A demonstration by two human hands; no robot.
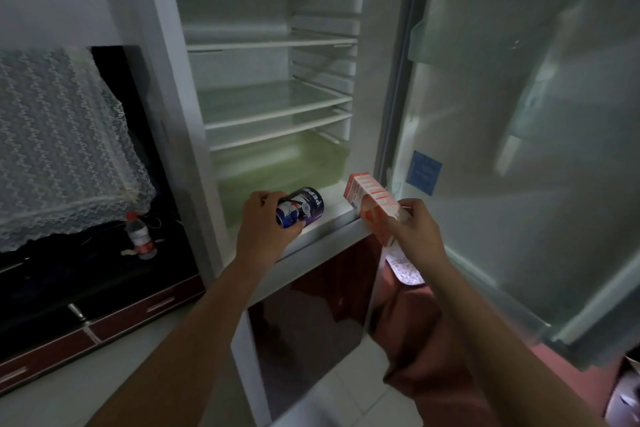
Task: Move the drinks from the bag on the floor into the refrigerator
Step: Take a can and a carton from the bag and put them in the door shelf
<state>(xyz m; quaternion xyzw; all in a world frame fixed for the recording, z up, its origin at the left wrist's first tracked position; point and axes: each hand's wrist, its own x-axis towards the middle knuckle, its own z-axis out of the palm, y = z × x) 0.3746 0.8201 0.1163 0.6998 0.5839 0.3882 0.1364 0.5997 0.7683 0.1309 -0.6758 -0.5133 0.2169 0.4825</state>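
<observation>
The refrigerator [277,111] stands open in front of me, its glass shelves bare and a greenish drawer [277,166] at the bottom. My left hand [263,222] grips a dark blue Pepsi can [304,206], tilted on its side just above the fridge's lower front ledge. My right hand [415,229] holds an orange and white drink carton [374,204], tilted, its top end pointing into the fridge at the lower right corner. The bag on the floor is only partly visible at the bottom right corner [623,392].
The fridge door [519,149] swings open to my right, with door bins and a blue sticker [424,172]. To the left, a lace-covered appliance [62,142] sits on a dark cabinet with a plastic bottle [140,236]. A dark red lower door [311,305] lies below the ledge.
</observation>
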